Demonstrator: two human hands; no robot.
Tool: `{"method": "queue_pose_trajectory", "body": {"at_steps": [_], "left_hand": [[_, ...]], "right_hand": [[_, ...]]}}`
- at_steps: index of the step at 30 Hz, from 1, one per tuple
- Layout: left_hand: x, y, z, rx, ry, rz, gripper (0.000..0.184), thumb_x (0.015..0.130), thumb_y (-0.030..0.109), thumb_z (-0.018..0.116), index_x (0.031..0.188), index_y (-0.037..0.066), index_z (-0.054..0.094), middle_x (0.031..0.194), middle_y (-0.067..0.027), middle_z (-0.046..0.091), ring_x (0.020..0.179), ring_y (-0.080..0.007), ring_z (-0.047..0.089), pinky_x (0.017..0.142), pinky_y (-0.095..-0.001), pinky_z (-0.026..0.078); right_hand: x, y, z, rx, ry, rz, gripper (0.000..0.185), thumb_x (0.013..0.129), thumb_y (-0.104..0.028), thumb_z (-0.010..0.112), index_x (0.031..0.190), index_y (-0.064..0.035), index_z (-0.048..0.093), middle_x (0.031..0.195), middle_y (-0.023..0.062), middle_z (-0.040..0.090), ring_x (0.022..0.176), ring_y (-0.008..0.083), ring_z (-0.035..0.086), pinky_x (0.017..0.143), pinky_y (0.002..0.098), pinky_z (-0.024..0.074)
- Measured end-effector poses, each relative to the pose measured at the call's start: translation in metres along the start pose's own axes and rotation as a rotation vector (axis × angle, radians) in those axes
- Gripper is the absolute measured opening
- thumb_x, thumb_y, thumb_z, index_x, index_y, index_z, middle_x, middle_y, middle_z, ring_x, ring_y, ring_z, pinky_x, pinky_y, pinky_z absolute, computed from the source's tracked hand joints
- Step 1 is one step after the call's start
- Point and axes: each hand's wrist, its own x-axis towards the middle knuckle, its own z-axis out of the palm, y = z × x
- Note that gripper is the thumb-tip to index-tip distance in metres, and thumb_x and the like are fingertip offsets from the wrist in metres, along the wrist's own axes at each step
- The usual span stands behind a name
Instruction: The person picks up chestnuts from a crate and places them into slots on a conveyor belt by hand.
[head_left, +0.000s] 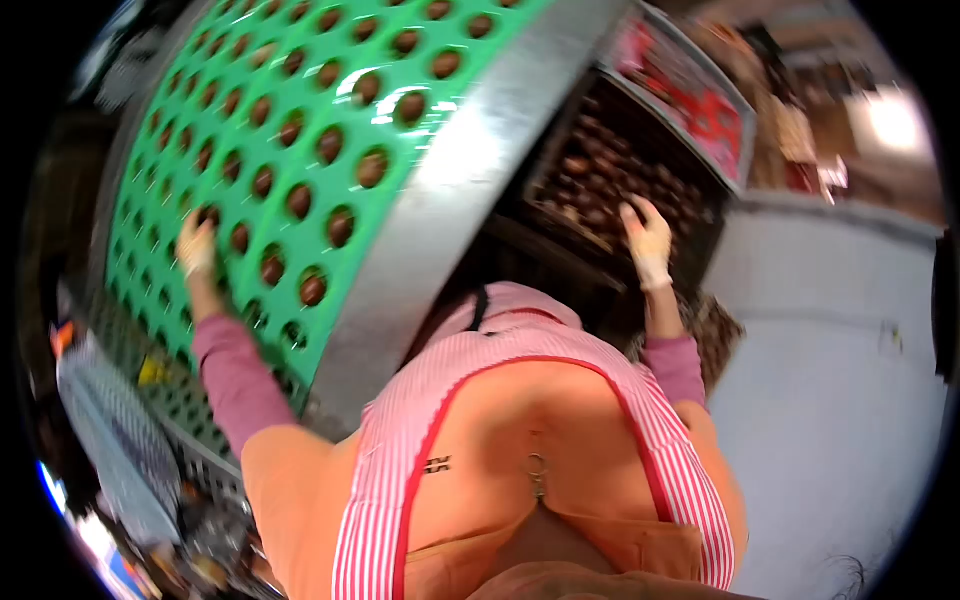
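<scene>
A green panel (385, 205) with rows of round holes slopes across the left, and brown round balls sit in many of the holes. My left hand (197, 243) is over the panel, its fingertips at a brown ball (209, 215) in one hole. To the right, a dark bin (545, 205) holds a heap of brown balls (598, 178). Above the near right part of that heap is my right hand (648, 235), fingers curved; whether it holds a ball cannot be made out. Both hands wear light coverings.
A wide metal edge (450, 190) borders the green panel. Behind the bin stands a tray (690, 100) with red and pink items. A pale grey surface (830, 330) lies at the right. A clear plastic bag (115, 430) is at the lower left.
</scene>
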Motion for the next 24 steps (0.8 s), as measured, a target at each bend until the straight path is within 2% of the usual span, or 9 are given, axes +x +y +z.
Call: {"method": "queue_pose_trajectory", "body": {"at_steps": [1,2,8,12,15,18,19,20,24], "left_hand": [[0.022,-0.048,0.003,-0.452,-0.097,-0.047,0.038,0.094,0.010,0.055,0.131,0.000,0.054,0.127,-0.0144,0.061,0.114,-0.0239,0.060,0.098,-0.0327,0.047],[0.030,-0.066,0.000,-0.505,-0.140,0.022,0.038,0.096,0.009,0.054,0.132,-0.004,0.052,0.128,-0.0152,0.059,0.114,-0.0244,0.059,0.098,-0.0328,0.047],[0.006,-0.019,-0.020,-0.030,-0.098,-0.008,0.045,0.091,0.029,0.065,0.128,0.004,0.056,0.121,-0.0110,0.064,0.107,-0.0239,0.060,0.093,-0.0381,0.047],[-0.013,0.096,0.007,0.720,0.074,-0.276,0.047,0.089,0.035,0.064,0.130,0.013,0.054,0.113,-0.0145,0.066,0.103,-0.0341,0.061,0.086,-0.0476,0.049],[0.011,0.088,0.029,0.905,0.166,-0.167,0.051,0.088,0.034,0.064,0.133,0.014,0.051,0.113,-0.0159,0.065,0.104,-0.0343,0.062,0.086,-0.0475,0.050],[-0.015,0.172,0.067,0.409,0.157,0.331,0.043,0.087,0.019,0.064,0.125,0.002,0.057,0.123,-0.0202,0.062,0.106,-0.0387,0.061,0.094,-0.0427,0.048],[-0.037,0.211,0.091,0.325,0.157,0.451,0.037,0.087,0.012,0.063,0.123,0.000,0.058,0.120,-0.0189,0.063,0.105,-0.0332,0.063,0.093,-0.0390,0.049],[-0.071,0.256,0.122,-0.073,0.054,0.456,0.032,0.088,0.006,0.063,0.119,0.001,0.061,0.116,-0.0160,0.064,0.104,-0.0270,0.062,0.093,-0.0362,0.049],[-0.172,0.389,0.213,-0.126,-0.543,0.638,0.033,0.091,0.018,0.061,0.121,0.003,0.061,0.114,-0.0158,0.065,0.107,-0.0273,0.062,0.094,-0.0363,0.046]], "right_hand": [[0.000,0.011,-0.016,-0.035,0.045,0.029,0.035,0.090,-0.028,0.063,0.114,-0.0027,0.066,0.111,0.0151,0.068,0.106,0.0285,0.063,0.094,0.0364,0.0460],[-0.002,0.024,-0.033,-0.055,0.080,0.078,0.035,0.090,-0.028,0.063,0.114,-0.0028,0.066,0.111,0.0154,0.068,0.106,0.0290,0.063,0.093,0.0369,0.0465],[-0.011,0.061,-0.085,-0.184,0.127,0.311,0.040,0.089,-0.031,0.062,0.118,-0.0036,0.065,0.116,0.0182,0.067,0.108,0.0315,0.063,0.091,0.0394,0.0483],[-0.007,0.075,-0.075,-0.281,-0.076,0.313,0.046,0.086,-0.036,0.060,0.119,-0.0047,0.065,0.120,0.0193,0.064,0.113,0.0340,0.060,0.095,0.0384,0.0457],[0.005,0.093,-0.059,-0.408,-0.343,0.345,0.052,0.086,-0.039,0.061,0.125,-0.0060,0.061,0.125,0.0190,0.061,0.117,0.0346,0.057,0.099,0.0394,0.0442],[0.016,0.108,-0.043,-0.362,-0.453,0.360,0.058,0.087,-0.043,0.059,0.132,-0.0070,0.055,0.133,0.0181,0.056,0.123,0.0336,0.053,0.102,0.0387,0.0419],[0.024,0.116,-0.038,-0.348,-0.476,0.346,0.059,0.087,-0.044,0.059,0.133,-0.0072,0.054,0.135,0.0178,0.055,0.124,0.0334,0.052,0.103,0.0385,0.0413],[0.034,0.125,-0.033,-0.347,-0.482,0.304,0.061,0.088,-0.046,0.057,0.135,-0.0074,0.052,0.138,0.0168,0.052,0.127,0.0326,0.049,0.105,0.0383,0.0396],[0.074,0.163,-0.003,-0.262,-0.611,0.322,0.073,0.090,-0.056,0.052,0.141,-0.0050,0.045,0.144,0.0194,0.045,0.132,0.0341,0.043,0.108,0.0382,0.0350]]}}
